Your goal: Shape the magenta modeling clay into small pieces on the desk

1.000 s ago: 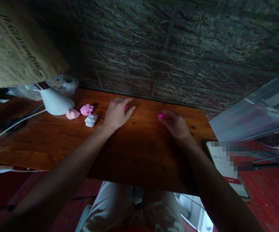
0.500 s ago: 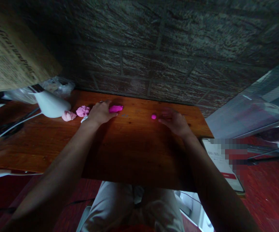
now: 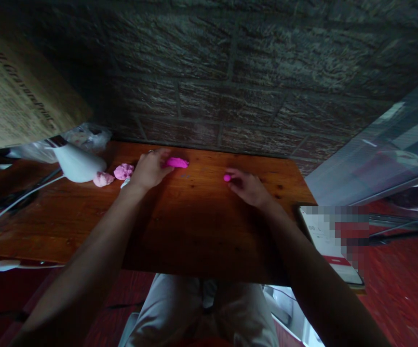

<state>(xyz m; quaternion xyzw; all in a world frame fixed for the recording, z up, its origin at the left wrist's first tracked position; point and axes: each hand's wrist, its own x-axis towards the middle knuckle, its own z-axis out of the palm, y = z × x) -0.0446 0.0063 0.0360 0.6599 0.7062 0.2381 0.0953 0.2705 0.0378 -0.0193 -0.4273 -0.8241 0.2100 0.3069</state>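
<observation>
On the wooden table, a bright pink strip of modelling clay [image 3: 178,163] sticks out to the right from my left hand [image 3: 150,169]. Its near end lies between the thumb and fingers, which are closed on it. Further right, a small round ball of the same pink clay [image 3: 227,178] is at the fingertips of my right hand [image 3: 248,187]. Thumb and forefinger pinch the ball from its right side. Two paler lumps, a pink one [image 3: 123,171] and a light pink one [image 3: 103,179], sit left of my left hand.
A white lamp base [image 3: 80,163] with a printed paper shade [image 3: 24,91] stands at the left, its white cable trailing over the table [image 3: 194,226]. A phone [image 3: 330,246] lies at the right edge. A stone-patterned wall [image 3: 201,96] rises behind the table.
My right hand has moved left onto the small pink ball, and its fingers have closed on it. The left hand stays at the clay strip. The camera view has shifted slightly.
</observation>
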